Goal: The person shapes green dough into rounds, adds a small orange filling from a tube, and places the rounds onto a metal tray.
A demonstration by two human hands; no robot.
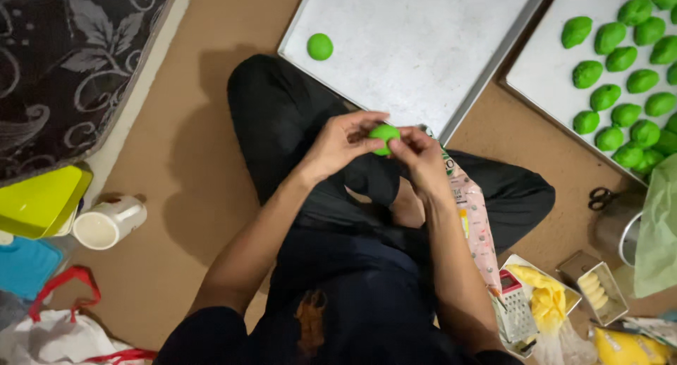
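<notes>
The person sat cross-legged on a brown floor (183, 196), two metal trays (423, 55) ahead. The left hand (342, 143) and right hand (419, 153) met over the lap, fingertips pinching a green dough ball (384, 134) between them.

I sit on the brown floor (183, 196). Two flat metal trays (423, 62) lie on it, and a white cup (109, 222) lies tipped over.
</notes>
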